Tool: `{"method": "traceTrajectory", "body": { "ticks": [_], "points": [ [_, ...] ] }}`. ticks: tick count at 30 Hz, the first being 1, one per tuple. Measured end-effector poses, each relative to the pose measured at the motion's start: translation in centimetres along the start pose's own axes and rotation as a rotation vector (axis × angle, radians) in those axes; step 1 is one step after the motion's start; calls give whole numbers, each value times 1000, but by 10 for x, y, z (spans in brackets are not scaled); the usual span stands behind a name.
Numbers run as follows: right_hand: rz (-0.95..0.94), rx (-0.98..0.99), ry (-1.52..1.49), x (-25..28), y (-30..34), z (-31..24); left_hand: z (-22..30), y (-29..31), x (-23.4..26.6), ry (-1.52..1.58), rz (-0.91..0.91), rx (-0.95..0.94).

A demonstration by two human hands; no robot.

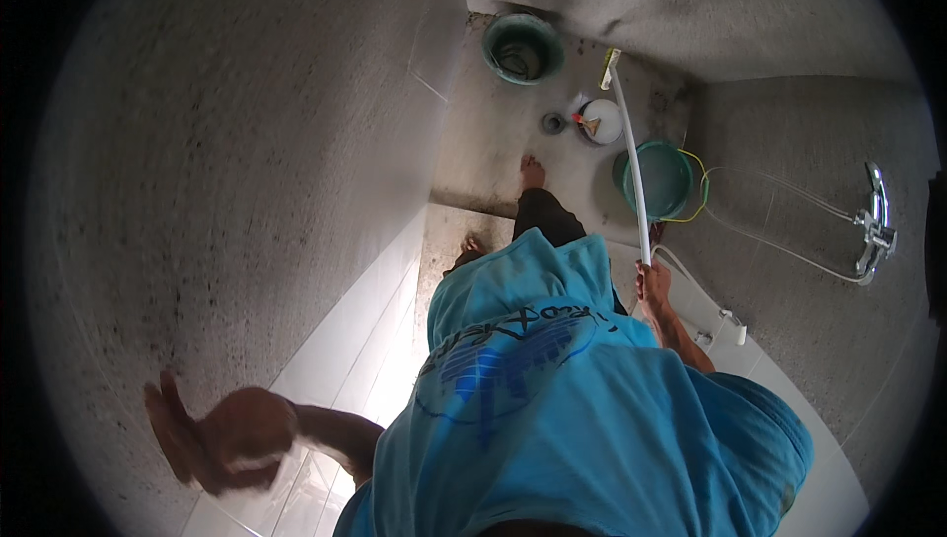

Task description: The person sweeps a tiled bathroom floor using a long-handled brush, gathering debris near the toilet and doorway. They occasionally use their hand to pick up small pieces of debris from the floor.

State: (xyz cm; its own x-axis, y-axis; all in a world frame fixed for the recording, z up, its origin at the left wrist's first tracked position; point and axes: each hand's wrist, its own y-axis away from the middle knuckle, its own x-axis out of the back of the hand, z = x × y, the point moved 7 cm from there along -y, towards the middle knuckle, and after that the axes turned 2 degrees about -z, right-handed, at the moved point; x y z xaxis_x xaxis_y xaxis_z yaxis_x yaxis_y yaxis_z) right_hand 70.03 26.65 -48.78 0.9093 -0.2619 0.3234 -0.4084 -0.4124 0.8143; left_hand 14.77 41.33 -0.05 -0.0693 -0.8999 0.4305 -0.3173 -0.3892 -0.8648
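My right hand (652, 286) is closed round the lower end of a long white pole (633, 157). The pole reaches away from me to a narrow yellow-and-white head (610, 70) near the far wall. It passes in front of a green bucket (667, 180) with a yellow handle and a greyish surface inside. Out to the left, my left hand (222, 438) is raised close to the grey wall, fingers stretched out and empty. It is somewhat blurred, and whether it touches the wall I cannot tell.
A dark green tub (490, 42) stands in the far corner. Closer are a round white container (606, 121) with a brush (590, 126) on it and a small dark round thing (553, 123). A chrome tap (875, 233) with a hose juts from the right wall. A floor step (473, 208) crosses by my feet.
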Motion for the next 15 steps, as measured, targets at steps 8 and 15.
{"method": "traceTrajectory", "body": {
  "ticks": [8, 15],
  "points": [
    [1, 222, 96, 47, -18, -29, 24, -30, -65, -591, 52, -134],
    [43, 501, 374, 85, -48, -43, 23, -21, -66, -684, 72, -214]
  ]
}}
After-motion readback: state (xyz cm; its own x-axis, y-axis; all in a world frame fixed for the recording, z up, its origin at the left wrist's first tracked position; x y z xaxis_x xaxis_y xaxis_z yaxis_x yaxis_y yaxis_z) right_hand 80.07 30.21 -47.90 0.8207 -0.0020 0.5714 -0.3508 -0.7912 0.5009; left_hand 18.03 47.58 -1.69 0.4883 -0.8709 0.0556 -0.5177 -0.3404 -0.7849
